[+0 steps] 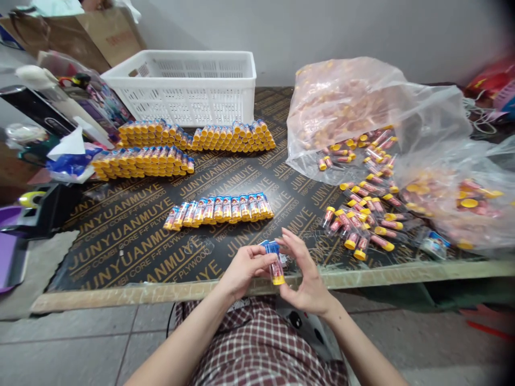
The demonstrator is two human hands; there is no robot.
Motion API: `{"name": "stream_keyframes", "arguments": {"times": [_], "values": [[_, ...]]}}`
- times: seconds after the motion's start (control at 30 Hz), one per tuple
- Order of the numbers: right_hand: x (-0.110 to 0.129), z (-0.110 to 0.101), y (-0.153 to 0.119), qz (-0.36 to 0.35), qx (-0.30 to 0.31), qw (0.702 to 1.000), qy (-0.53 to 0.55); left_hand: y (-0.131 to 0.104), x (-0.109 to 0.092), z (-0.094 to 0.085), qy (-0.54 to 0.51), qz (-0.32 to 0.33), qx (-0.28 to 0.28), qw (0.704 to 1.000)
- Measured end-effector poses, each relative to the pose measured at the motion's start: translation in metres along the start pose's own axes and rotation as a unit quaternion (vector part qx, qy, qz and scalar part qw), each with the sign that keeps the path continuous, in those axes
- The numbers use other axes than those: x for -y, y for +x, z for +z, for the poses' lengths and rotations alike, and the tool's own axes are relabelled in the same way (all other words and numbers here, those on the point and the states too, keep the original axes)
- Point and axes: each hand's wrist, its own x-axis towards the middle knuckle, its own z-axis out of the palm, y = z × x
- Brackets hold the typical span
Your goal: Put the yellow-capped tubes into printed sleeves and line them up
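Note:
Near the table's front edge, my left hand (245, 268) pinches a small clear tube (276, 271) with a yellow cap at its lower end. Blue label material shows at the tube's top, between the fingers. Curved around the tube's right side is my right hand (303, 279), its thumb by the yellow cap and its fingers apart near the blue end. Whether the right fingertips touch the label I cannot tell. Beyond my hands lies a row of blue-labelled tubes (217, 209). To the right, unlabelled tubes with pink contents (362, 220) lie in a loose heap.
Stacked labelled tubes (233, 136) stand before a white plastic basket (181, 86). A large clear bag of tubes (341, 102) spills onto the dark printed board (145, 257). Another bag (446, 198) and a roll of labels (434, 245) lie at right. Assorted items crowd the left.

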Motion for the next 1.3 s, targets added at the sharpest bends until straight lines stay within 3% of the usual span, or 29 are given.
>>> {"name": "stream_keyframes", "arguments": {"times": [0.13,0.7,0.87,0.97,1.03,1.13,1.2,1.3], "values": [[-0.002,0.0,-0.002,0.007,0.037,0.999,0.036,-0.003,0.001,0.005,-0.009,-0.017,0.004,1.0],[0.0,0.006,-0.003,0.005,-0.009,0.997,0.082,-0.007,0.0,0.009,-0.017,-0.016,-0.001,1.0],[0.004,0.006,0.007,-0.016,0.027,0.999,0.03,-0.007,0.0,0.007,-0.007,0.002,-0.032,0.999],[-0.009,-0.019,0.024,-0.013,0.048,0.994,-0.101,-0.008,-0.017,-0.008,0.053,0.055,-0.103,0.992],[-0.033,-0.049,0.036,0.024,-0.021,0.972,-0.232,-0.01,-0.039,-0.028,0.121,0.12,-0.168,0.971],[-0.089,-0.098,0.05,0.105,-0.137,0.897,-0.407,-0.014,-0.079,-0.07,0.228,0.219,-0.295,0.902],[-0.123,-0.122,0.053,0.153,-0.135,0.858,-0.472,-0.014,-0.101,-0.099,0.299,0.249,-0.384,0.837],[-0.146,-0.136,0.049,0.179,-0.066,0.853,-0.485,-0.005,-0.118,-0.132,0.403,0.235,-0.454,0.759]]}}
